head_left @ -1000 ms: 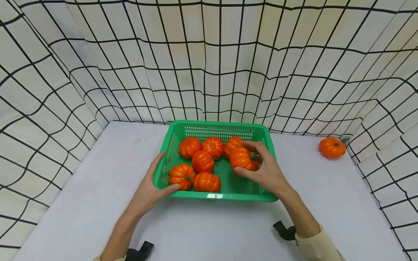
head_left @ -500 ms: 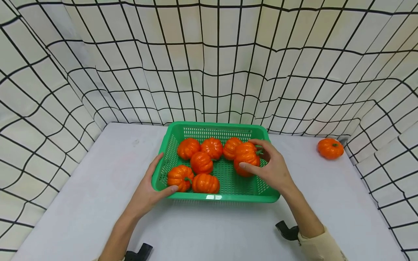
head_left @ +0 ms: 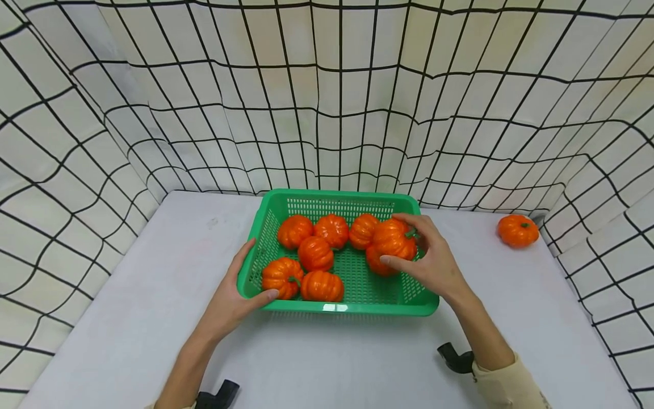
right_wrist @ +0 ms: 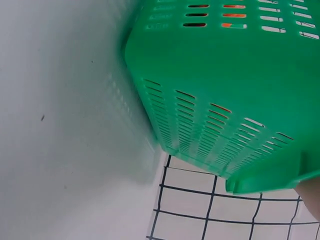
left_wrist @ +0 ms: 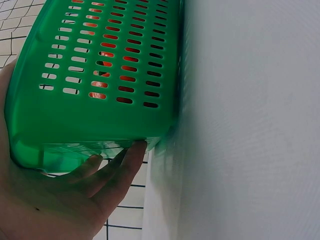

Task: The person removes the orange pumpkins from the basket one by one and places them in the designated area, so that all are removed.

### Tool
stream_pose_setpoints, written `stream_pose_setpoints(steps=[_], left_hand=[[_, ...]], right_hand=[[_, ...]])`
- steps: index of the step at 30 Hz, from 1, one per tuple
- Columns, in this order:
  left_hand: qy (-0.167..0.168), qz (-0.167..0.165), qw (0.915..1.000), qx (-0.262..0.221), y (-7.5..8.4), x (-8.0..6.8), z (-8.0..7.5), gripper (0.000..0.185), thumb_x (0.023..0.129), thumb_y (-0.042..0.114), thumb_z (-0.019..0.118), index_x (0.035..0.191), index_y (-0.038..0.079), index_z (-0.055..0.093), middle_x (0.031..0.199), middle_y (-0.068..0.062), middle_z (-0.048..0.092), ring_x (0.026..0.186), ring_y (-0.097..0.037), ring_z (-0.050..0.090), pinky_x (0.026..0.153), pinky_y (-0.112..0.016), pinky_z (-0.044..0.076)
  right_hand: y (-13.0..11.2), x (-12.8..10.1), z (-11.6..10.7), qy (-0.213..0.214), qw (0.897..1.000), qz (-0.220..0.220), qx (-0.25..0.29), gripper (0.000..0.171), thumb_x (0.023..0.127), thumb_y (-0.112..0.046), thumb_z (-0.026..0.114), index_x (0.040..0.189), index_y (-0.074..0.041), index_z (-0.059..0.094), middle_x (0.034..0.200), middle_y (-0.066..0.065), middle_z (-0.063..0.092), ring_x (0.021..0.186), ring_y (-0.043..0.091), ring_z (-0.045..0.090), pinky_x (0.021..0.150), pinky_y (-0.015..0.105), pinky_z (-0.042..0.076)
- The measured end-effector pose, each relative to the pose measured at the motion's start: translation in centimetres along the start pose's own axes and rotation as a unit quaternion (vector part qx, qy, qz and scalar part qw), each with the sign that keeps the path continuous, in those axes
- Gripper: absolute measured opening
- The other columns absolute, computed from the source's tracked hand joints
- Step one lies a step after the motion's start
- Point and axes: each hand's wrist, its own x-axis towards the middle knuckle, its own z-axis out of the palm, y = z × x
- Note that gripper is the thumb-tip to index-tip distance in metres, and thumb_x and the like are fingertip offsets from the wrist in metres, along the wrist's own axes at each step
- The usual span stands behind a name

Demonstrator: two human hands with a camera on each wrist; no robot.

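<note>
Pumpkin (head_left: pixel 394 238) pinched in our right hand (head_left: pixel 436 264), over the right end of the green basket (head_left: pixel 368 308), whose rim our left hand (head_left: pixel 232 298) grips! Likely light, firm, slick: we'd hold the ribbed sides.

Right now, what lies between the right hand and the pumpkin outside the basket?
Bare white tabletop separates the right hand from the lone pumpkin in the head view.

I've got L hand (head_left: pixel 231 302) gripping, thumb (head_left: pixel 263 298) spread well apart from fingers (left_wrist: pixel 122 174); R hand (head_left: pixel 434 262) pinching, thumb opp. curved fingers. On cam, L forearm (head_left: pixel 191 358) & R forearm (head_left: pixel 479 330) both angled inward, extended fwd.
</note>
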Motion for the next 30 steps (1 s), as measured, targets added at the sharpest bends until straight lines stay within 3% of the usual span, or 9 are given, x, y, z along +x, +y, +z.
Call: stream_pose_setpoints(steps=[4,7,11,15,18,20,22,26,30], left_hand=[[0.001,0.001,1.0,0.001,0.0,0.0,0.0,0.103,0.089,0.031,0.081,0.164,0.048,0.013,0.175,-0.007,0.018,0.154,-0.042,0.03,0.117,-0.072,0.033],[0.001,0.0,1.0,0.002,0.0,0.0,0.0,0.103,0.089,0.031,0.081,0.164,0.048,0.013,0.175,-0.008,0.018,0.154,-0.042,0.03,0.117,-0.072,0.033],[0.0,-0.002,1.0,0.001,0.0,0.0,0.0,0.103,0.089,0.031,0.081,0.164,0.048,0.013,0.175,-0.007,0.017,0.154,-0.042,0.03,0.117,-0.072,0.033],[-0.002,-0.003,1.0,-0.003,0.1,-0.1,0.0,0.103,0.089,0.031,0.081,0.164,0.049,0.012,0.175,-0.007,0.017,0.155,-0.043,0.029,0.117,-0.073,0.032],[-0.002,-0.004,1.0,-0.007,0.1,0.0,-0.1,0.103,0.089,0.031,0.081,0.164,0.049,0.013,0.175,-0.006,0.017,0.155,-0.042,0.029,0.118,-0.072,0.031],[-0.003,-0.004,0.9999,-0.009,0.1,0.0,-0.1,0.103,0.089,0.03,0.081,0.164,0.049,0.013,0.175,-0.006,0.017,0.155,-0.042,0.029,0.118,-0.072,0.031],[-0.002,-0.004,0.9999,-0.009,0.1,0.0,-0.1,0.102,0.089,0.03,0.081,0.164,0.049,0.013,0.175,-0.006,0.017,0.155,-0.042,0.03,0.118,-0.072,0.031],[-0.002,-0.002,1.0,-0.009,0.1,0.0,0.0,0.102,0.089,0.03,0.08,0.164,0.049,0.013,0.175,-0.006,0.016,0.155,-0.042,0.03,0.118,-0.072,0.032],[-0.002,-0.003,1.0,-0.008,0.1,0.0,0.0,0.102,0.09,0.03,0.08,0.165,0.047,0.013,0.175,-0.006,0.016,0.155,-0.042,0.03,0.117,-0.072,0.033]], right_hand=[[0.1,0.0,-0.3,0.015,1.0,0.013,-0.006,0.087,0.08,-0.017,0.09,0.153,-0.016,0.043,0.142,0.008,0.053,0.125,0.018,0.049,0.104,0.02,0.045],[0.2,0.0,-0.5,0.022,0.999,0.028,-0.011,0.086,0.08,-0.018,0.091,0.149,-0.008,0.041,0.141,0.011,0.052,0.126,0.023,0.05,0.112,0.036,0.046],[0.3,-0.1,-0.8,0.024,0.998,0.041,-0.033,0.082,0.081,-0.022,0.09,0.148,-0.009,0.046,0.144,0.013,0.053,0.129,0.032,0.05,0.109,0.058,0.05],[0.4,-0.2,-1.3,0.031,0.998,0.042,-0.039,0.078,0.082,-0.024,0.09,0.148,-0.012,0.051,0.146,0.014,0.055,0.132,0.035,0.052,0.105,0.061,0.052],[0.6,-0.2,-1.6,0.041,0.998,0.038,-0.035,0.075,0.083,-0.022,0.089,0.148,-0.011,0.053,0.145,0.015,0.057,0.132,0.035,0.054,0.112,0.061,0.047],[0.8,-0.2,-1.8,0.046,0.998,0.035,-0.035,0.075,0.084,-0.022,0.089,0.148,-0.011,0.052,0.145,0.014,0.057,0.13,0.032,0.055,0.115,0.057,0.046],[1.0,-0.2,-2.0,0.049,0.998,0.031,-0.036,0.074,0.085,-0.022,0.088,0.149,-0.012,0.053,0.146,0.011,0.056,0.128,0.029,0.057,0.115,0.042,0.049],[1.3,-0.2,-2.5,0.052,0.998,0.021,-0.033,0.07,0.087,-0.024,0.087,0.149,-0.016,0.055,0.145,0.005,0.054,0.123,0.021,0.056,0.1,0.012,0.049],[1.6,-0.3,-3.0,0.056,0.998,0.019,-0.028,0.069,0.087,-0.024,0.086,0.149,-0.02,0.055,0.144,0.004,0.051,0.123,0.018,0.054,0.097,0.006,0.046]])
